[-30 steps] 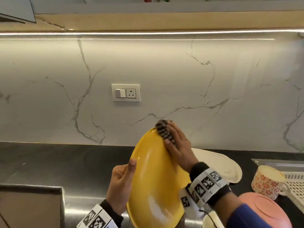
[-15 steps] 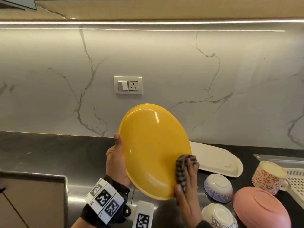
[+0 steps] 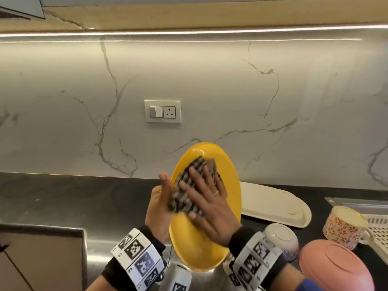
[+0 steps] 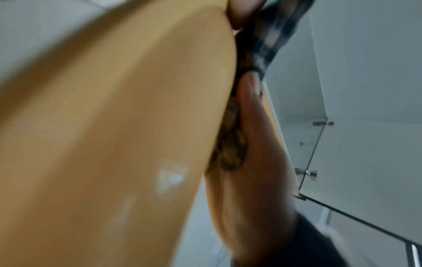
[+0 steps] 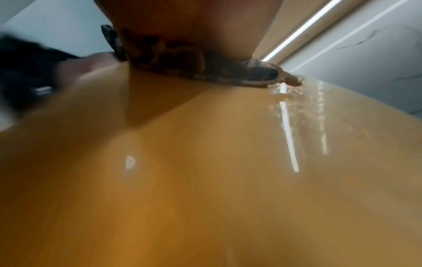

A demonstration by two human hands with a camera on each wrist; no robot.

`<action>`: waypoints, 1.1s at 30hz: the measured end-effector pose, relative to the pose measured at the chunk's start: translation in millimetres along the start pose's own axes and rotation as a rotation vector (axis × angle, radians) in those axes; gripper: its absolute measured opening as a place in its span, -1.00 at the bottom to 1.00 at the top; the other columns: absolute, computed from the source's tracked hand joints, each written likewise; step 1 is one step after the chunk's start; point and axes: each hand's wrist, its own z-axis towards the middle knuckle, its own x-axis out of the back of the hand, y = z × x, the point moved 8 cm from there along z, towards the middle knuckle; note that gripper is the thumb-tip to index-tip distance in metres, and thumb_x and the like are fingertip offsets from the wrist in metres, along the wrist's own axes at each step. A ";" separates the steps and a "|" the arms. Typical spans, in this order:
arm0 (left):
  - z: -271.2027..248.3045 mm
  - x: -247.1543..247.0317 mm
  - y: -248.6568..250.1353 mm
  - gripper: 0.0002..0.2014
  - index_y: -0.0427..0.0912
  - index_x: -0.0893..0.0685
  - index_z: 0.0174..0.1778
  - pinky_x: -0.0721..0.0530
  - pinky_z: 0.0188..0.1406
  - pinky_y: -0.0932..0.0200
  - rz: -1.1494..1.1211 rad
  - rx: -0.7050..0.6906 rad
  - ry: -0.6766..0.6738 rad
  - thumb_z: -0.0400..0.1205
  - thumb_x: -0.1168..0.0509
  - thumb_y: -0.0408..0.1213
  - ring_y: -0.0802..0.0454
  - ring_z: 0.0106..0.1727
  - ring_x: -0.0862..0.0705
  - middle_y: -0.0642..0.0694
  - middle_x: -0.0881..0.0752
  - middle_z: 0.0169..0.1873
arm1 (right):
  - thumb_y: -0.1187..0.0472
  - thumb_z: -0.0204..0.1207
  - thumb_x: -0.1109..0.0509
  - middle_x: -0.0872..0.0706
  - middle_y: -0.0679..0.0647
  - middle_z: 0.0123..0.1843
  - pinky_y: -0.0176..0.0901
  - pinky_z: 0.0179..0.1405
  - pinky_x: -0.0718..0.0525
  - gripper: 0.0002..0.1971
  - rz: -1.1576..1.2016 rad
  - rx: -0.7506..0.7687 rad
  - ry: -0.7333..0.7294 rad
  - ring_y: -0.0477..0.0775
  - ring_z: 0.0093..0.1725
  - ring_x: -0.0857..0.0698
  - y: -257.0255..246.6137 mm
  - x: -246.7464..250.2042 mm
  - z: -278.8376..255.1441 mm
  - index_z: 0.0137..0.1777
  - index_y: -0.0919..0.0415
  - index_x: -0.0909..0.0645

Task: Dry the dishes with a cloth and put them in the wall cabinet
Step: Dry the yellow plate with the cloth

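A yellow plate (image 3: 210,244) is held on edge above the counter, its face turned toward me. My left hand (image 3: 160,204) grips its left rim, thumb pointing up along the edge. My right hand (image 3: 210,198) lies flat with spread fingers, pressing a dark checked cloth (image 3: 182,198) against the upper half of the plate. The left wrist view is blurred: plate (image 4: 114,135), cloth (image 4: 271,39) squeezed against it. In the right wrist view the plate (image 5: 205,180) fills the frame, glossy with wet streaks, the cloth (image 5: 194,61) at its top.
On the dark counter to the right lie a cream oval tray (image 3: 275,204), an upturned white bowl (image 3: 281,234), an upturned pink dish (image 3: 336,267), a red-patterned mug (image 3: 344,227) and a white drying rack (image 3: 378,234). A wall socket (image 3: 162,111) sits on the marble backsplash.
The plate has been turned over in my left hand. My right hand carried the cloth from the plate's lower right edge up to its upper middle and now lies flat.
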 end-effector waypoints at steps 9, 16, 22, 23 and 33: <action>5.2 30.3 14.8 -0.02 -0.34 -0.55 -0.20 -0.61 -0.18 -0.37 -0.017 -0.060 0.101 -0.08 -0.36 0.58 -0.32 -0.20 -0.56 -0.39 -0.57 -0.19 | -0.54 0.42 0.21 0.22 -0.16 0.62 0.23 0.63 0.18 -0.22 0.321 -0.518 0.116 -0.27 0.60 0.33 101.0 -3.7 -49.5 0.54 -0.12 0.15; 6.4 31.9 -8.9 -0.08 -0.25 -0.67 -0.29 -0.75 -0.48 0.04 -0.049 -0.010 0.123 -0.19 -0.40 0.55 -0.08 -0.40 -0.75 -0.19 -0.77 -0.41 | -0.24 0.66 0.16 0.06 0.02 0.69 0.19 0.52 -0.01 -0.40 0.088 -0.205 -0.008 0.28 0.64 0.06 -4.6 -41.1 -73.7 0.66 -0.08 0.07; -2.8 20.4 -19.5 -0.07 -0.41 -0.62 -0.17 -0.67 -0.18 -0.24 -0.089 0.015 0.086 -0.03 -0.47 0.46 -0.29 -0.22 -0.65 -0.42 -0.66 -0.24 | -0.33 0.59 0.24 0.25 -0.21 0.66 -0.09 0.58 0.24 -0.43 0.116 -0.252 0.045 -0.03 0.64 0.26 16.1 -20.3 -39.9 0.59 -0.34 0.25; -6.7 20.0 -19.8 -0.12 -0.38 -0.62 -0.24 -0.67 -0.26 -0.18 -0.092 0.013 0.074 -0.02 -0.48 0.45 -0.24 -0.30 -0.63 -0.38 -0.64 -0.32 | -0.40 0.54 0.27 0.27 -0.23 0.65 -0.10 0.59 0.26 -0.41 0.132 -0.341 0.077 -0.10 0.64 0.29 34.3 -17.5 -37.9 0.55 -0.40 0.28; -17.4 27.0 -15.1 -0.14 -0.48 -0.60 -0.38 -0.69 -0.45 0.03 0.093 -0.020 -0.049 -0.17 -0.62 0.29 -0.19 -0.46 -0.64 -0.37 -0.64 -0.44 | 0.20 0.71 -0.01 -0.61 0.19 0.12 -0.02 -0.05 -0.57 -0.79 1.051 -1.196 0.726 0.13 -0.01 -0.58 135.2 24.8 -90.8 0.23 0.10 -0.43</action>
